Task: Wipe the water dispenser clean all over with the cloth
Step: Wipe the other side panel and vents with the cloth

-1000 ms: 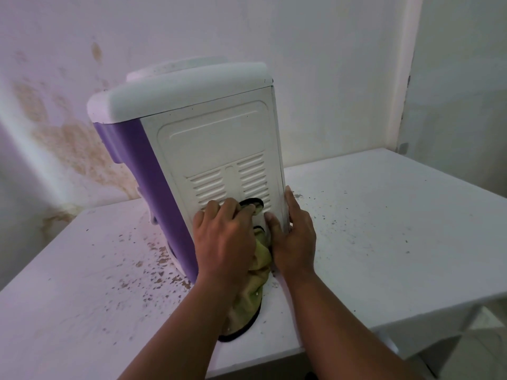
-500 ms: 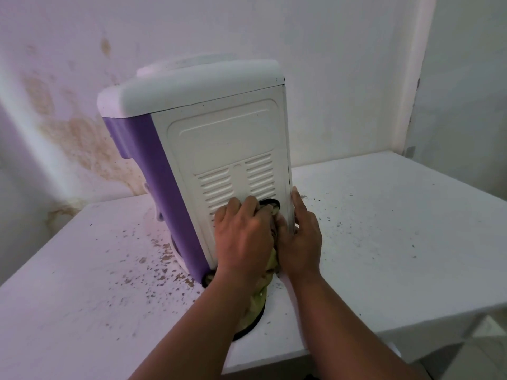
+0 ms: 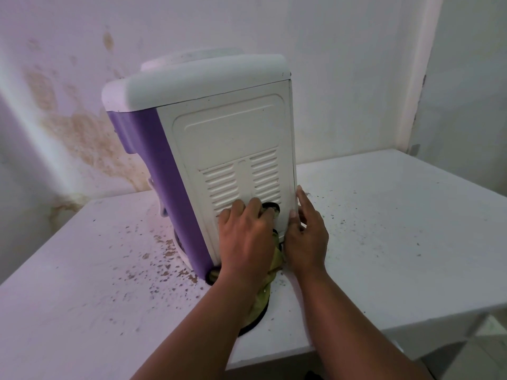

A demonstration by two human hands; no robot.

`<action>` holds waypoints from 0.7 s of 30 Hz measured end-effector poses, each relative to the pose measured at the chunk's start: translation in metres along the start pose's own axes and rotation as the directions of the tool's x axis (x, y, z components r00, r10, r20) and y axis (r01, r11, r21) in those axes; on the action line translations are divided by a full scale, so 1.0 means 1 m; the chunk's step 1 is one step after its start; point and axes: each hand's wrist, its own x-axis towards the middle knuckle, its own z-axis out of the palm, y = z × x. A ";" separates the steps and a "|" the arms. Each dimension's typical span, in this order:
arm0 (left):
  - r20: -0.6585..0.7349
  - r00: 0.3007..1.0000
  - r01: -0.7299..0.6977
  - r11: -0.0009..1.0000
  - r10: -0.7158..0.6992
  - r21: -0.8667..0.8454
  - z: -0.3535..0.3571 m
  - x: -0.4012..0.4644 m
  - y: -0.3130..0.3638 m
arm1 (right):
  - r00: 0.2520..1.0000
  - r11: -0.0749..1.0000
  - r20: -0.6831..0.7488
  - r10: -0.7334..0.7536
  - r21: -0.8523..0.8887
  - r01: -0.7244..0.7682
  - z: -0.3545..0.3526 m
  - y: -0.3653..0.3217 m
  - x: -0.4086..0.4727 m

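Observation:
A white and purple water dispenser [image 3: 230, 138] stands on the table with its vented back panel facing me. My left hand [image 3: 247, 237] presses a yellow-green cloth [image 3: 263, 300] with a dark edge against the low part of the back panel; the cloth hangs down from under the palm onto the table. My right hand [image 3: 307, 237] rests with straight fingers on the panel's lower right edge, the thumb on the back panel. The dispenser's front is hidden.
The white table [image 3: 384, 229] is speckled with brown dirt, thickest left of the dispenser's base. A stained wall [image 3: 76, 127] rises behind. The table's front edge lies near my forearms, and a floor shows at lower right.
The view shifted, so the dispenser now sits further right in frame. My left hand with the cloth moved slightly on the lower back panel; my right hand stayed at the right edge.

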 end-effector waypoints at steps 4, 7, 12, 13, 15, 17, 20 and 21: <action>0.023 1.000 0.000 1.000 0.000 -0.003 0.003 0.000 0.002 | 0.996 0.989 -0.017 0.092 0.118 -0.089 -0.003 0.001 0.001; 0.045 0.999 0.013 1.000 -0.013 0.003 0.002 -0.015 -0.006 | 0.994 0.988 -0.022 0.107 0.115 -0.104 -0.004 -0.002 0.000; 0.030 0.998 0.053 0.997 -0.051 -0.064 -0.001 -0.040 -0.022 | 0.982 0.998 -0.188 -0.003 -0.057 -0.007 -0.004 -0.023 -0.018; 0.000 0.999 0.053 0.993 -0.053 -0.110 -0.002 -0.041 -0.026 | 0.985 0.998 -0.173 -0.011 -0.064 0.000 -0.004 -0.027 -0.025; -0.036 0.998 0.037 0.975 -0.046 -0.217 -0.004 -0.044 -0.029 | 0.998 0.997 -0.057 -0.007 -0.077 0.002 -0.004 -0.034 -0.040; -0.063 0.997 0.033 0.961 -0.052 -0.275 -0.010 -0.042 -0.032 | 0.998 0.996 0.055 0.026 -0.083 -0.022 -0.002 -0.036 -0.052; -0.177 0.983 0.002 0.963 -0.051 -0.268 -0.024 -0.021 -0.037 | 0.989 0.992 0.107 0.103 -0.084 -0.095 0.003 -0.038 -0.056; -0.235 0.971 -0.020 0.970 -0.039 -0.243 -0.030 -0.009 -0.038 | 0.988 0.991 0.095 0.120 -0.072 -0.113 0.006 -0.039 -0.054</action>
